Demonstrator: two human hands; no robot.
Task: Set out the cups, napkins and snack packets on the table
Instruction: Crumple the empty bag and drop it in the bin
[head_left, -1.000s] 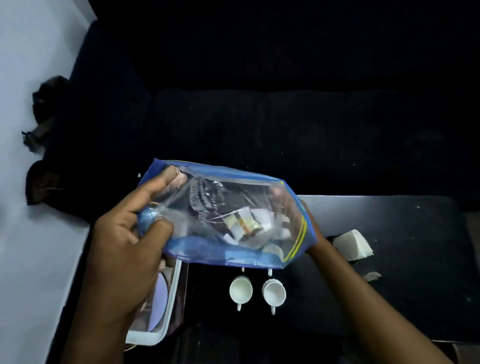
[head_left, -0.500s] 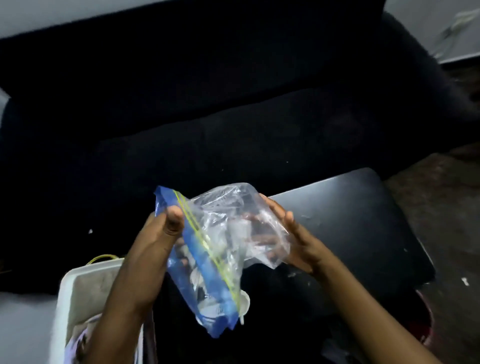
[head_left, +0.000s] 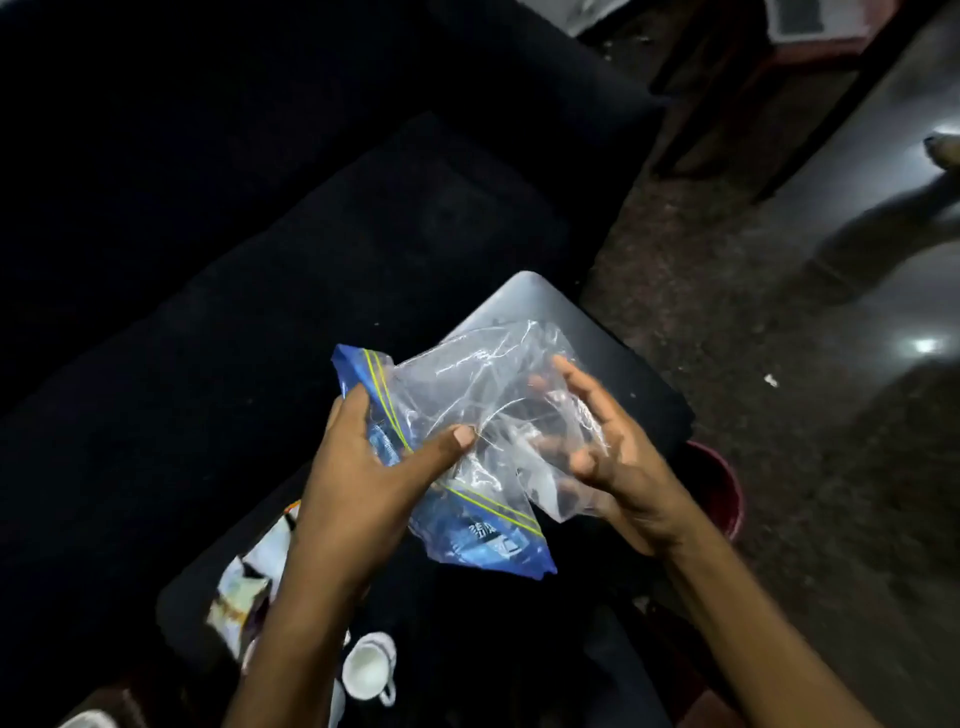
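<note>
The bag (head_left: 467, 415), a clear zip type with a blue strip at its mouth, hangs above the dark bench (head_left: 623, 384) and is the landmark here. Left hand (head_left: 363, 478) is clamped on the blue strip, thumb pressed over the front, fingers (head_left: 345, 415) wrapped behind. Right hand (head_left: 608, 452) is at the clear closed end, palm cupped against the film, fingers spread and only lightly curled; whether they actually pinch the plastic I can't tell.

The bag's long axis runs from the blue mouth, low and toward the person, up to the closed end further away. It looks empty or nearly so; contents not clear thru the creases.

Task items lie below the bag, on the left hand's side: snack packets (head_left: 244, 597) on the bench just beside the left forearm, and 1 white cup (head_left: 369, 670) nearer the person, upright, handle visible. A 2nd cup may sit behind the forearm, can't confirm. No napkins seen.

Judgement: left hand is nearer the packets, so it should drop the bag 1st, then reach down-left.
</note>
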